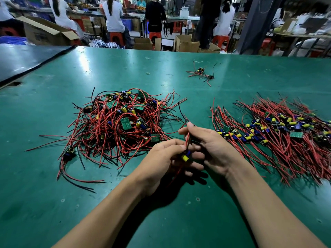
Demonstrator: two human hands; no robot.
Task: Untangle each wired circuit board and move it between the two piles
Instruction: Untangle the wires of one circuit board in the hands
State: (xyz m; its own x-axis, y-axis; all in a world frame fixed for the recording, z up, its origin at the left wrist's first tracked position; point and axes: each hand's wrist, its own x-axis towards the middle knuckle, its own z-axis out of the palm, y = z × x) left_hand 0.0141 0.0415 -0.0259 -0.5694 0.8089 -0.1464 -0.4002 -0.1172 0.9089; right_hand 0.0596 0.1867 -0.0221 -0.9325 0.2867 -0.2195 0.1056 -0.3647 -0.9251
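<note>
Circuit board (186, 156) sits mid-worktop (53, 203), pinched in left hand (164, 158) fingers; right hand (213, 149) fingers pinch its red wires (187, 138), running toward twelve o'clock. Sorted pile (279, 133) lies at three o'clock, seemingly nearer the right hand.

One tangled pile (118, 122), one sorted pile (279, 133) (right), one held board (185, 157), one stray clump (200, 73), two hands (161, 158) (213, 149)

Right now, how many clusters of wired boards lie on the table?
3: tangled heap left, straightened heap right, small cluster far centre. One more board is held.
</note>
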